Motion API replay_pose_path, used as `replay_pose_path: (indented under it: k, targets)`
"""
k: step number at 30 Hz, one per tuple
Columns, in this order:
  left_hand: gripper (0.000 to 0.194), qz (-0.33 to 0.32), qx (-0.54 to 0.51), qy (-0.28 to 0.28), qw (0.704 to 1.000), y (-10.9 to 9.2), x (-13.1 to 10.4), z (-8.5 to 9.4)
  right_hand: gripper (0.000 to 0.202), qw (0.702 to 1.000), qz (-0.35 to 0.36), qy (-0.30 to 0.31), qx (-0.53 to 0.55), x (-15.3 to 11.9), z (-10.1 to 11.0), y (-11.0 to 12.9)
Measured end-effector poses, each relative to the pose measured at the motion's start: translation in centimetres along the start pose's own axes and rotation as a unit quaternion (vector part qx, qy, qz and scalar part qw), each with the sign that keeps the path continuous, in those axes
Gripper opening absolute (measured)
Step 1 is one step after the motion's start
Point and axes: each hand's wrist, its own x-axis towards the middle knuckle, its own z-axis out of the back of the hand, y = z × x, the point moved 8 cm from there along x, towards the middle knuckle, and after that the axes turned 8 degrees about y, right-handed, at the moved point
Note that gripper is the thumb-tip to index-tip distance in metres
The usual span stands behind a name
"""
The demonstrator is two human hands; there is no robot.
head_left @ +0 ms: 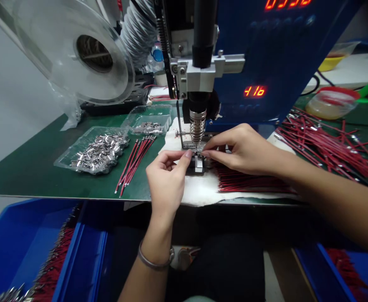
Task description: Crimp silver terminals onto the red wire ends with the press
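Observation:
My left hand [168, 176] comes from the front to a small metal fixture [198, 165] under a soldering head with a spring [198, 126]. Its thumb and forefinger are pinched together at the fixture's left edge. On the opposite side my right hand [246, 149] is pinched too, its fingertips close to the tip of the head. Whatever sits between the fingers is too small to make out. Beneath my right hand lies a bundle of red wires [249, 182] on a white cloth [199, 191].
Left of my hands are a clear tray of metal connectors [103, 149], a smaller clear tray [150, 126] and several red wires with metal ends [136, 161]. More red wires [331, 144] pile at right. A blue machine [275, 54] stands behind; blue bins [23, 235] sit below the table edge.

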Motion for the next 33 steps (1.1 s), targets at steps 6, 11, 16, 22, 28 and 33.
replay_pose_path:
  k: [6, 11, 16, 22, 28, 33]
  targets:
    - [0.021, -0.002, 0.008, 0.004, 1.000, 0.0, -0.1, 0.0, 0.014, 1.000, 0.007, 0.003, 0.004, 0.0, 0.0, 0.1]
    - [0.021, 0.001, 0.015, 0.001, 1.000, 0.0, -0.2, 0.1, 0.014, 0.999, 0.022, 0.022, 0.012, 0.0, -0.2, 0.3]
    - [0.022, 0.003, 0.012, -0.003, 1.000, 0.2, -0.1, 0.1, 0.013, 0.999, 0.025, 0.041, -0.004, -0.2, 0.2, 0.3]
    - [0.020, -0.003, 0.010, -0.006, 1.000, 0.3, -0.1, 0.2, 0.013, 0.994, 0.025, 0.103, -0.024, -0.6, 1.0, -0.4]
    - [0.020, -0.003, 0.024, -0.013, 1.000, -0.1, -0.2, 0.2, 0.015, 0.994, 0.049, 0.090, -0.028, -0.8, 1.8, -0.5]
    - [0.019, -0.006, 0.013, -0.009, 1.000, 0.0, -0.1, 0.2, 0.017, 0.993, 0.025, 0.113, -0.023, -0.6, 1.3, -0.7]
